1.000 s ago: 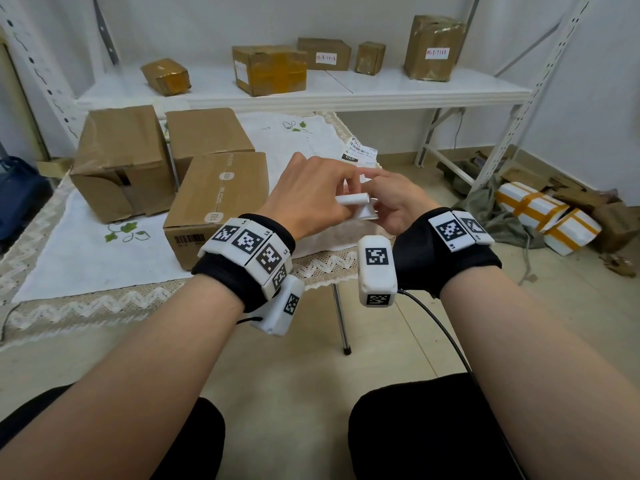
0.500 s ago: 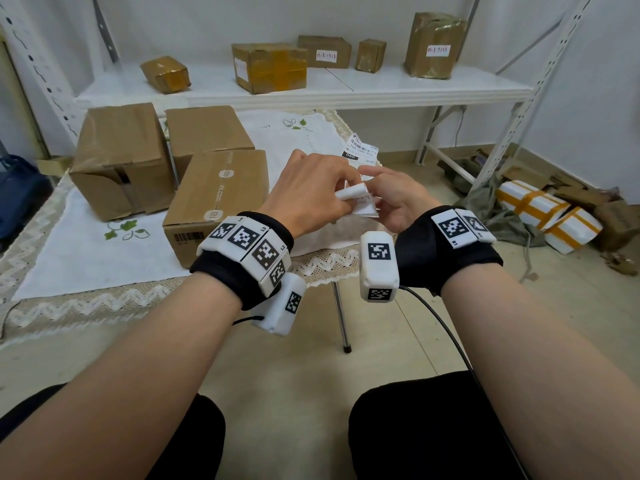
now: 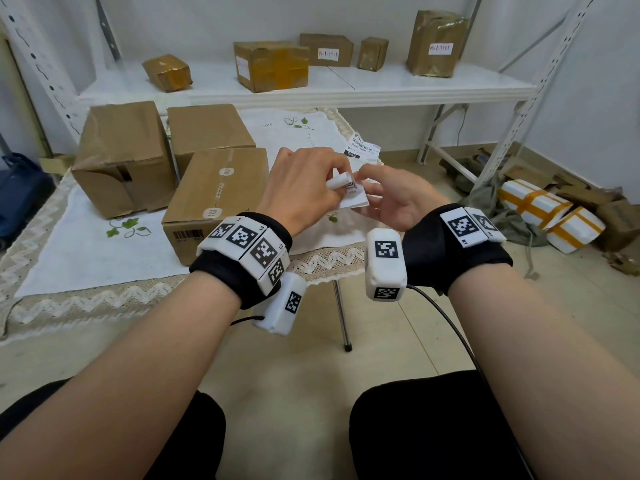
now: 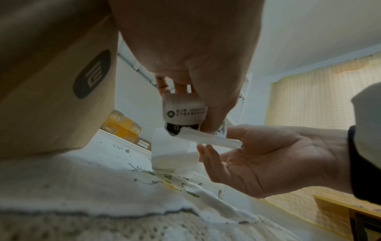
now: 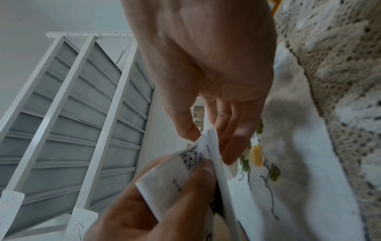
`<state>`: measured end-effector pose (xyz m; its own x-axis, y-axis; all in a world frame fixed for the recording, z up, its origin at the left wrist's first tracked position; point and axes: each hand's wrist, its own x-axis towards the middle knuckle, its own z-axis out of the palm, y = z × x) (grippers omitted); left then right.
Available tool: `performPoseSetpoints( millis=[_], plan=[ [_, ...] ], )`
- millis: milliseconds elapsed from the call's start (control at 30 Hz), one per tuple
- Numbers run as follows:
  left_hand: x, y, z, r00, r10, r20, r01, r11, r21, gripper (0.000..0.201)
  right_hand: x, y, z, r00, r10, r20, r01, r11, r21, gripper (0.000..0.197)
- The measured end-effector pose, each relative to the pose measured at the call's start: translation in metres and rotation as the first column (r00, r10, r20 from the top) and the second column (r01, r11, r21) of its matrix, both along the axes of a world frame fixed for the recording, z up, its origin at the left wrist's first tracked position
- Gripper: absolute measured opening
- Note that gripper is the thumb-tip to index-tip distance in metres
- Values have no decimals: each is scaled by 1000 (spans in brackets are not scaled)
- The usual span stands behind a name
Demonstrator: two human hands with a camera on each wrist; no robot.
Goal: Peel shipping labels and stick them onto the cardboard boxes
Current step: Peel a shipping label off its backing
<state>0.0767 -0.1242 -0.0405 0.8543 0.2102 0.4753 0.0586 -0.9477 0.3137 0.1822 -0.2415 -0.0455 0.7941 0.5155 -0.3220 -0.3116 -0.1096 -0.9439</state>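
A white shipping label with a QR code is curled back and partly peeled from its backing sheet. My left hand pinches the curled end of the label between thumb and fingers. My right hand pinches the edge of the backing sheet, with its other fingers loosely stretched underneath. Both hands hover over the table's right front corner. Three plain cardboard boxes stand on the table to the left: a near one, a far one and a left one.
More printed labels lie on the white embroidered cloth beyond my hands. A white shelf behind the table carries several taped boxes, some labelled. Wrapped parcels and scrap cardboard lie on the floor at the right.
My left hand has drawn the curled label a little up and to the left, and more of its printed face now shows. The right hand has stayed almost still on the backing.
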Motion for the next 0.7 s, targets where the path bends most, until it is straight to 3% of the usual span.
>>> performPoseSetpoints(
  millis=[100,333,700],
  plan=[
    [1,2,-1,1000,22,5,-22,1000,-9,12,-5,0,4,999,53,7,-52,999,-6,13],
    [0,3,-1,1000,11,-8,-11,1000,6,6,-9,1,6,999,38,-27,-37,999,23,55],
    [-2,0,1,999,-42,11,43,999,-24,8,-8,-2,4,994,-18,-104,25,998,66,55]
  ],
)
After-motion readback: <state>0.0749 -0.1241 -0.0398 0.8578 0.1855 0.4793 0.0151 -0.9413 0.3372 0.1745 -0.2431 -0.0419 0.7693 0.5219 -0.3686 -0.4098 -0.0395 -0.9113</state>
